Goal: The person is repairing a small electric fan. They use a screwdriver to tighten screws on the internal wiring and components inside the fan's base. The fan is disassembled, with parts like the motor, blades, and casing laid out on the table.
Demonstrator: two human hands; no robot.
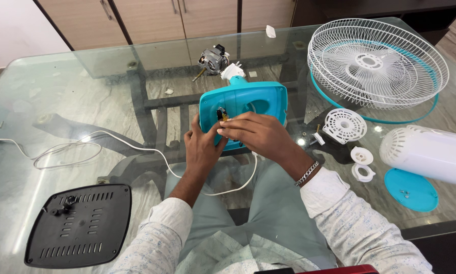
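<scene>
Both hands: left hand (201,147), right hand (258,133) gripping teal fan base (261,99).

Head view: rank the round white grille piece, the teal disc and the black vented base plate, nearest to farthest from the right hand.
From the right hand:
1. Round white grille piece, just to its right.
2. Teal disc, farther right, near the table edge.
3. Black vented base plate, far left, near the table's front edge.

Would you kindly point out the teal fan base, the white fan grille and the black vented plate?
teal fan base (261,96): head view, upper shell.
white fan grille (378,63): head view, wire spokes.
black vented plate (80,228): head view, slotted middle.
</scene>
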